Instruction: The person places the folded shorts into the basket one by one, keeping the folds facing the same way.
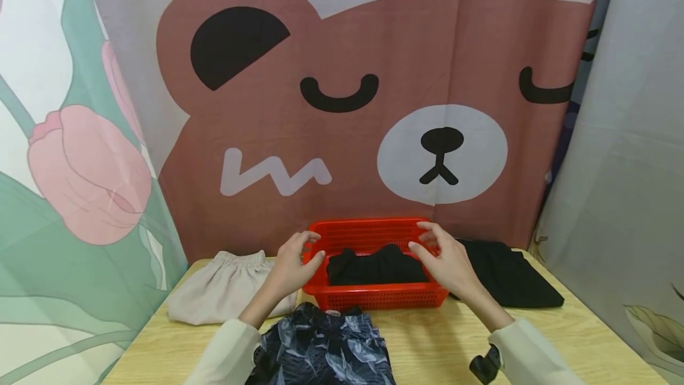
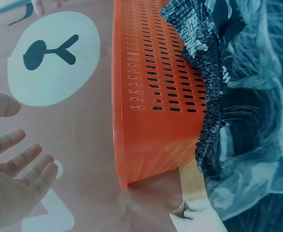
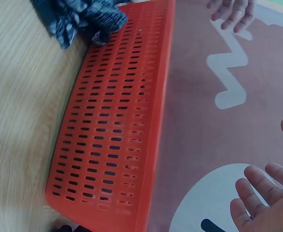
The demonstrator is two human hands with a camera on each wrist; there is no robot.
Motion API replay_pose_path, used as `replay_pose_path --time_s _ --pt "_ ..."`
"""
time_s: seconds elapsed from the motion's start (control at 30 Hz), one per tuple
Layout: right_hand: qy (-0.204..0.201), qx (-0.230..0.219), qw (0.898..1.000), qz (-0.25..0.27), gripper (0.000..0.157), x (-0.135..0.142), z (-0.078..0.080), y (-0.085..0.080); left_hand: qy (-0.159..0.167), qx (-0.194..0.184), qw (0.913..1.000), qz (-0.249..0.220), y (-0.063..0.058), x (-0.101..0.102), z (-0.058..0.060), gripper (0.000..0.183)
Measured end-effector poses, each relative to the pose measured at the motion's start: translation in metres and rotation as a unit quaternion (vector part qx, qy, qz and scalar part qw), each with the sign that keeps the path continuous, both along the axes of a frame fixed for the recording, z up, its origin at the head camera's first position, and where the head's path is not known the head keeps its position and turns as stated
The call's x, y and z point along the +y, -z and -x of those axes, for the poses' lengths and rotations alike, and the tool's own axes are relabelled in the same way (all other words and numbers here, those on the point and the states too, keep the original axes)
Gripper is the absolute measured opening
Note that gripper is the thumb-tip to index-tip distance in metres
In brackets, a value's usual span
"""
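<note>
A red plastic basket [image 1: 382,297] with slotted walls stands on the table, a bunched black garment [image 1: 376,267] inside it. My left hand [image 1: 291,263] hovers at the basket's left end, thumb and fingers spread apart. Over the right end is my right hand [image 1: 446,259], its fingers loosely bent and apart. Neither palm holds anything; in the wrist views the left hand [image 2: 23,176] and right hand [image 3: 272,203] both show relaxed fingers. In front of the basket lies a dark blue leaf-patterned garment [image 1: 326,346] with a gathered waistband.
To the left of the basket lies an off-white garment [image 1: 227,290] with an elastic waist. A folded black garment [image 1: 510,275] lies to the right. The wooden table [image 1: 427,343] backs onto a hanging bear-print curtain [image 1: 342,141], with more curtains at both sides.
</note>
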State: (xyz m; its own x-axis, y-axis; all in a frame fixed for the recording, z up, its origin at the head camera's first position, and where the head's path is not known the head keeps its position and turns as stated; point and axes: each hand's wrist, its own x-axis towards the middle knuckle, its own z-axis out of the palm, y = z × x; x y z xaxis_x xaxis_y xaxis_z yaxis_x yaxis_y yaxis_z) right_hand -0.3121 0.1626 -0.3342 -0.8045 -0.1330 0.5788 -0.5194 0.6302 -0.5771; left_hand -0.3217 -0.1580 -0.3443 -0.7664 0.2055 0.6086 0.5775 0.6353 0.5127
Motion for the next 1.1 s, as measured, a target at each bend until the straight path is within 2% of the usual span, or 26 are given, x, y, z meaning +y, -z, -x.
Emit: replay_pose_path --time_s 0.2,0.43,0.63,0.83,1.1 --pt "-0.011 -0.014 0.999 0.03 0.052 0.004 -0.013 0.001 -0.001 0.011 0.9997 -0.023 0.005 -0.009 -0.012 0.027" --pt "-0.017 -0.017 0.999 0.049 0.051 0.004 -0.026 0.005 -0.01 0.006 0.9986 -0.051 0.01 -0.022 -0.025 0.026" --pt "-0.014 -0.046 0.996 0.069 0.05 0.005 -0.035 0.012 -0.035 -0.002 0.9977 -0.058 0.017 -0.032 -0.033 0.021" --pt "-0.01 -0.065 0.995 0.073 0.049 0.007 -0.044 0.017 -0.048 -0.002 0.997 -0.062 0.027 -0.044 -0.041 0.025" --pt "-0.021 -0.112 0.988 0.1 0.049 0.004 -0.052 0.024 -0.086 -0.047 0.9927 -0.07 0.037 -0.059 -0.052 0.024"
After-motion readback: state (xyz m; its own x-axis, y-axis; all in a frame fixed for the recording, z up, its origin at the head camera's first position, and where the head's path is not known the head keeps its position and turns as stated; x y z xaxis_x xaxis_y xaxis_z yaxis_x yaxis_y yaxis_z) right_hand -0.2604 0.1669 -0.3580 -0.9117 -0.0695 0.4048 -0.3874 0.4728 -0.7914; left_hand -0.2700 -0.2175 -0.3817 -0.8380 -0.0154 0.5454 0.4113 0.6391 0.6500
